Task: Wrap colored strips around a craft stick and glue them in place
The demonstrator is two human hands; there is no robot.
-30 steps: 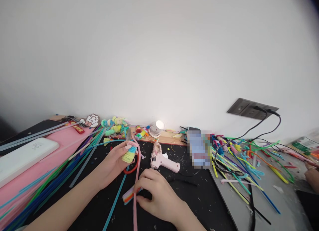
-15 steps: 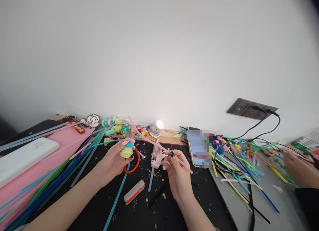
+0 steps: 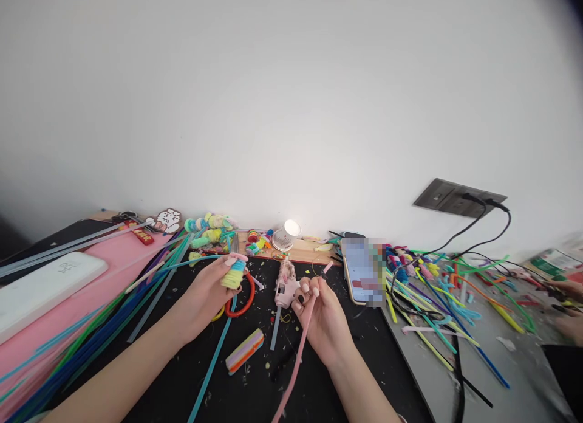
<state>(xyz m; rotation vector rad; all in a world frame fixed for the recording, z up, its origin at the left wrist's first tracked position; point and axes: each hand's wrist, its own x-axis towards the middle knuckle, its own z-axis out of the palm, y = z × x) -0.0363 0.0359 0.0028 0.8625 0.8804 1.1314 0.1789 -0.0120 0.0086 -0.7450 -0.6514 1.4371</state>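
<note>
My left hand [image 3: 211, 289] grips a coil of wound pipe cleaner [image 3: 234, 275], banded pink, blue and yellow. My right hand [image 3: 321, 313] pinches a long pink pipe cleaner [image 3: 298, 356]; a short end sticks up past the fingers and the long part hangs toward me. Between the hands lies a pale pink glue gun [image 3: 285, 289] with a glue stick [image 3: 276, 329] out of its back. Scissors with a red handle [image 3: 241, 298] rest under the left hand. Nearer to me is a striped bundle of cut pipe cleaners [image 3: 245, 352].
A lit white cup-shaped lamp [image 3: 286, 234] stands by the wall. To the right are a phone [image 3: 359, 271], loose pipe cleaners [image 3: 437, 313] and another person's hand [image 3: 571, 316]. A white power bank [image 3: 54, 289] and long pipe cleaners [image 3: 104, 326] lie left. Cords run from a wall socket [image 3: 460, 197].
The pink pipe cleaner has swung round in my right hand: its long part pointed up and left, now it hangs down toward me. My left hand is nearly still. The other person's hand shifted right.
</note>
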